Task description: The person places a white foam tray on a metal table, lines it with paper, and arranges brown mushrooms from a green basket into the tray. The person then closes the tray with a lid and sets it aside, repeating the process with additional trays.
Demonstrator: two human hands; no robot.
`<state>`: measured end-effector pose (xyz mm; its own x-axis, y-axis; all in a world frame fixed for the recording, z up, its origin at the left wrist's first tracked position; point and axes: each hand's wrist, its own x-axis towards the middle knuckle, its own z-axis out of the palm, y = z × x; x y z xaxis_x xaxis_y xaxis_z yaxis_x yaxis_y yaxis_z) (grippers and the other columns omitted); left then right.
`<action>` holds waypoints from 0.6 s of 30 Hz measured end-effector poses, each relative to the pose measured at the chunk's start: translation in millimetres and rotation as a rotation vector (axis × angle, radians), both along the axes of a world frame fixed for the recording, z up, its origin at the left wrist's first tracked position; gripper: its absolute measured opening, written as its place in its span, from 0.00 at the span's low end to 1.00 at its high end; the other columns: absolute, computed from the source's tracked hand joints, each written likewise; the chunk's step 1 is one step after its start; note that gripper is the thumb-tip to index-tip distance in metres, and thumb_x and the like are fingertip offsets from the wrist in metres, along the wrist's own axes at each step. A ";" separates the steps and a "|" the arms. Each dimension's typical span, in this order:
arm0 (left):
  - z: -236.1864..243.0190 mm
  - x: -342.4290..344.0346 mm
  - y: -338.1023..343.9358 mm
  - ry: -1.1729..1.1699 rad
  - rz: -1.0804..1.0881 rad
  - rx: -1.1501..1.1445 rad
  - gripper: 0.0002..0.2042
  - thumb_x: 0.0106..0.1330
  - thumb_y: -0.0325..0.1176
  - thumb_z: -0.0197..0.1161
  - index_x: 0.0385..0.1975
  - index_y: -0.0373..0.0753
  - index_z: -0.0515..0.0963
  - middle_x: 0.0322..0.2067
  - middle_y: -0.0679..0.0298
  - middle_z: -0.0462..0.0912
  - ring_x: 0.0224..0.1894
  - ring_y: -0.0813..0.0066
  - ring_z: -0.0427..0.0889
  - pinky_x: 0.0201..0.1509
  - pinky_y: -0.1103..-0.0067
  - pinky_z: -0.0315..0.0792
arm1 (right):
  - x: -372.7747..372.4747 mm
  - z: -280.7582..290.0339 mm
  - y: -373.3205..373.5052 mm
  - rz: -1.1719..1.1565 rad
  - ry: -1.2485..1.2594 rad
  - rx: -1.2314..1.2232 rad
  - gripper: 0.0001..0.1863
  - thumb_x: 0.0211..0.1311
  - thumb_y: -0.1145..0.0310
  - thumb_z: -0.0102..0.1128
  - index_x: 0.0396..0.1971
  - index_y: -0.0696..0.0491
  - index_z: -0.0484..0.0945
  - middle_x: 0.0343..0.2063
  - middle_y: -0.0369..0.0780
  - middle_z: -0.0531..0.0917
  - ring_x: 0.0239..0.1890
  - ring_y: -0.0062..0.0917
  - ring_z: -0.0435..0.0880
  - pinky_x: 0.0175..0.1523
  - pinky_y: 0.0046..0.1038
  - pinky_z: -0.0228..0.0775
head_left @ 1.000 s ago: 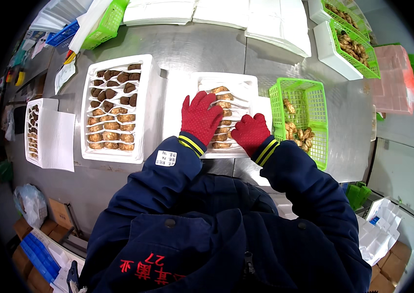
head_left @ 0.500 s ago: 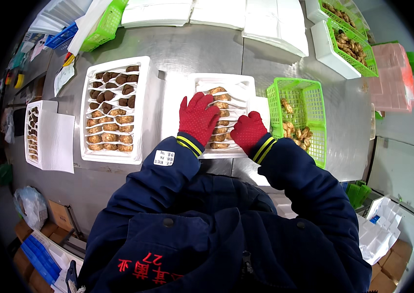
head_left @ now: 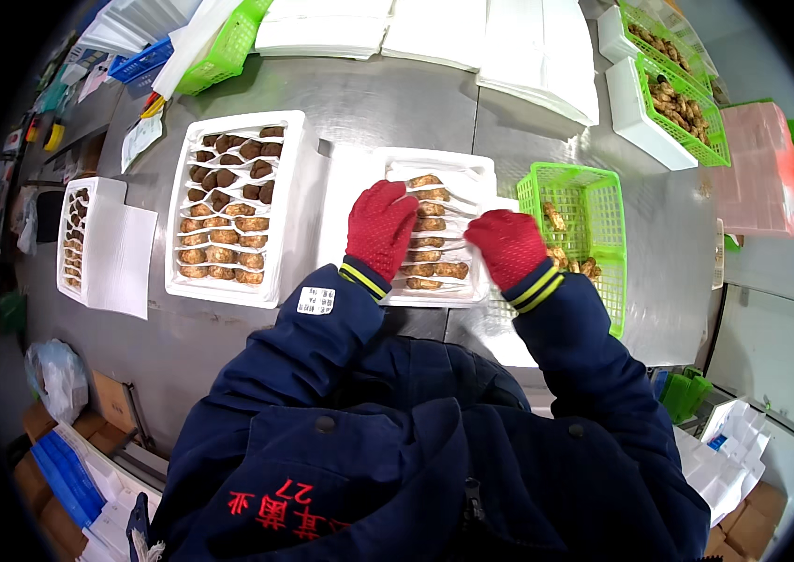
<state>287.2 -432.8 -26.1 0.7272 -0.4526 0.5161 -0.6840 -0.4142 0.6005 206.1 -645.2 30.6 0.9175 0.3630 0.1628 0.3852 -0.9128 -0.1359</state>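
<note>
A white foam tray [head_left: 400,298] lies in front of me, with tan, knobbly mushrooms [head_left: 428,225] in rows between strips of white paper. Over its left side is my left hand [head_left: 382,228] in a red dotted glove, fingers together and bent down onto the paper. What they pinch is hidden. My right hand [head_left: 509,247], gloved alike, hovers at the tray's right rim with its back up. Its bent fingers are mostly hidden under it, and no object shows in them. Just right of that hand stands a green mesh basket [head_left: 608,220] with a few loose mushrooms [head_left: 561,258].
To the left, a larger foam tray [head_left: 292,187] holds dark and tan mushrooms, with a smaller filled tray [head_left: 102,239] beyond. White foam lids [head_left: 537,56] line the back of the metal table [head_left: 360,98]. Filled green baskets [head_left: 683,112] sit at the far right.
My right hand has lifted off the rows and moved right toward the basket, uncovering a mushroom in the nearest row. My left hand has shifted slightly left relative to the tray.
</note>
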 end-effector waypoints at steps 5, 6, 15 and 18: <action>28.2 -18.6 34.0 -0.024 0.159 -0.011 0.15 0.54 0.21 0.62 0.43 0.37 0.77 0.48 0.54 0.75 0.53 0.55 0.72 0.56 0.68 0.67 | -14.3 5.1 -2.8 -0.203 -0.082 0.431 0.09 0.53 0.73 0.58 0.35 0.55 0.79 0.33 0.44 0.81 0.37 0.39 0.80 0.43 0.36 0.72; 37.8 -18.6 38.1 0.020 0.139 0.009 0.15 0.54 0.21 0.62 0.43 0.37 0.76 0.49 0.54 0.75 0.53 0.54 0.72 0.57 0.69 0.67 | -18.1 -9.4 -4.6 -0.318 -0.072 0.520 0.09 0.52 0.71 0.61 0.34 0.56 0.79 0.32 0.46 0.81 0.36 0.39 0.80 0.42 0.35 0.72; 103.3 98.8 165.5 -0.047 0.343 -0.044 0.16 0.57 0.24 0.62 0.47 0.36 0.74 0.48 0.54 0.75 0.52 0.58 0.73 0.54 0.71 0.68 | -21.8 -67.1 31.5 -0.666 -0.104 0.697 0.17 0.51 0.75 0.63 0.42 0.58 0.72 0.35 0.44 0.73 0.33 0.31 0.73 0.39 0.31 0.68; 86.2 175.8 218.8 0.091 0.485 0.016 0.18 0.56 0.31 0.65 0.47 0.37 0.74 0.47 0.54 0.76 0.51 0.56 0.74 0.55 0.71 0.68 | -23.6 -77.8 28.6 -0.755 -0.095 0.661 0.16 0.51 0.76 0.62 0.41 0.57 0.72 0.34 0.42 0.72 0.32 0.29 0.71 0.37 0.28 0.66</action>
